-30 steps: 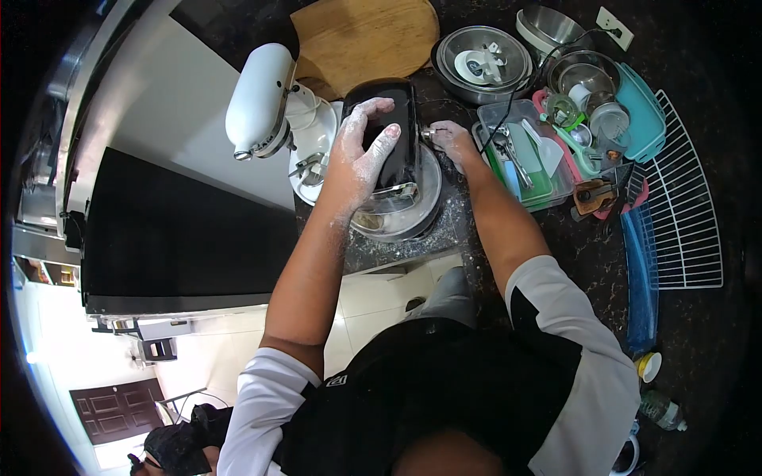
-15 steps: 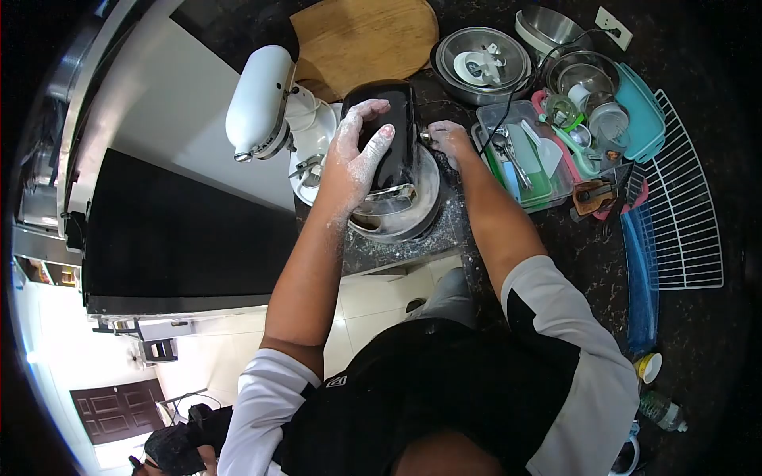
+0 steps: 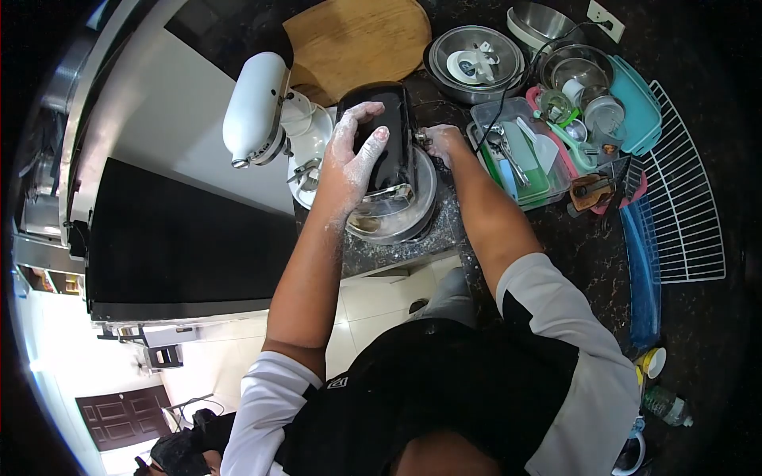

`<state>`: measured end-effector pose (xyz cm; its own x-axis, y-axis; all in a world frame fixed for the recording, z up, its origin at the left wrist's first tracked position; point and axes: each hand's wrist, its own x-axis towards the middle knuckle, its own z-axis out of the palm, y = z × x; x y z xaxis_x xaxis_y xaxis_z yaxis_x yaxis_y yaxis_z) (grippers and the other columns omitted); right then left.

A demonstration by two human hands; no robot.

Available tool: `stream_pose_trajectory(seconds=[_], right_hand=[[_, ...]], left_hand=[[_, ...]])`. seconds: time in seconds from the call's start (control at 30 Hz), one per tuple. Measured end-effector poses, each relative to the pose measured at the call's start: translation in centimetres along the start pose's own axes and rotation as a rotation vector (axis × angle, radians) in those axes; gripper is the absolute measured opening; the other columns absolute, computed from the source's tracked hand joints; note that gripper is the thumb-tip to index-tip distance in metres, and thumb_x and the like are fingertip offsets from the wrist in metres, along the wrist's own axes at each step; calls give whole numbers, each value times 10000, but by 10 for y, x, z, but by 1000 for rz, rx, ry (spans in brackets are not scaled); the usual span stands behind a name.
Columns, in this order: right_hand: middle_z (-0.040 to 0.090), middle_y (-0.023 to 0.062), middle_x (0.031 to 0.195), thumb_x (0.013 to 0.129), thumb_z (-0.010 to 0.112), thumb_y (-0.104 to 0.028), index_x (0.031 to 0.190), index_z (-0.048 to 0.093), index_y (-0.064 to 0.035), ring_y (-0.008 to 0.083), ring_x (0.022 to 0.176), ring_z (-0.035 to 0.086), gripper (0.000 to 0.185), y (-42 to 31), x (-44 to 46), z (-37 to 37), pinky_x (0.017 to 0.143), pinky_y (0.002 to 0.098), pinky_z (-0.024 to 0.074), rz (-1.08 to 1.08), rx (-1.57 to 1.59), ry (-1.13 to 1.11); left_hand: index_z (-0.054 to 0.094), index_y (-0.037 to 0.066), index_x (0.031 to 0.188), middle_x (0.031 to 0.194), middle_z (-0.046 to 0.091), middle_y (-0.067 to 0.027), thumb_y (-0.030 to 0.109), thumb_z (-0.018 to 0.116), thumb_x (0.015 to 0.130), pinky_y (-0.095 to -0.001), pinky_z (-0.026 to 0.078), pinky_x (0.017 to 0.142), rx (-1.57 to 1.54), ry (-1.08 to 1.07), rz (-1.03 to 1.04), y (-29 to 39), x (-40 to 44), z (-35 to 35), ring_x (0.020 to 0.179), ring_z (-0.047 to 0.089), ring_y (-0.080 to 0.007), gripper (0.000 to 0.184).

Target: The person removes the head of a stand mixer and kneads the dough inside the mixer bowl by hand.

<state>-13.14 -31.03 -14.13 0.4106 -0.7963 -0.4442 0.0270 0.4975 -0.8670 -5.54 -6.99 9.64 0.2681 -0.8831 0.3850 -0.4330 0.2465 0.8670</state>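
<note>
Left fingers (image 3: 346,131): I had them spread and empty above the black mixer (image 3: 390,163), perhaps for steadying its head; contact was unclear.
Right fingers (image 3: 429,138): bent at the side knob (image 3: 419,137), seemingly for control; I couldn't tell whether they gripped.
Bowl (image 3: 427,190): beneath the head, likely for catching ingredients.
Tabletop (image 3: 452,226): powder-speckled, carrying the mixer.

On the desk (image 3: 579,262) I have one stand mixer (image 3: 391,155) over a mixing bowl (image 3: 422,208), a second mixer (image 3: 255,105) left, a cutting board (image 3: 365,40) behind, nested bowls (image 3: 476,97) behind-right, a wire rack (image 3: 689,190) far right.
</note>
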Motion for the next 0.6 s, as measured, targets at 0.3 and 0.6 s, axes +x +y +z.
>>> stream_pose_trajectory(seconds=[0.3, 0.6], right_hand=[[619, 77, 801, 931, 721, -121, 987, 728, -11, 160, 622, 520, 123, -10, -23, -8, 589, 288, 500, -21, 61, -94], [636, 80, 826, 929, 708, -97, 983, 730, -11, 160, 643, 534, 105, -10, -22, -9, 604, 287, 508, -15, 57, -89]], left_hand=[[608, 27, 1318, 1317, 627, -133, 203, 633, 993, -376, 406, 1092, 6, 2, 14, -5, 0, -3, 1225, 566, -258, 371], [611, 33, 1318, 1316, 630, -126, 209, 632, 988, -377, 394, 1098, 26, 3, 2, -6, -1, -4, 1226, 560, -262, 374]])
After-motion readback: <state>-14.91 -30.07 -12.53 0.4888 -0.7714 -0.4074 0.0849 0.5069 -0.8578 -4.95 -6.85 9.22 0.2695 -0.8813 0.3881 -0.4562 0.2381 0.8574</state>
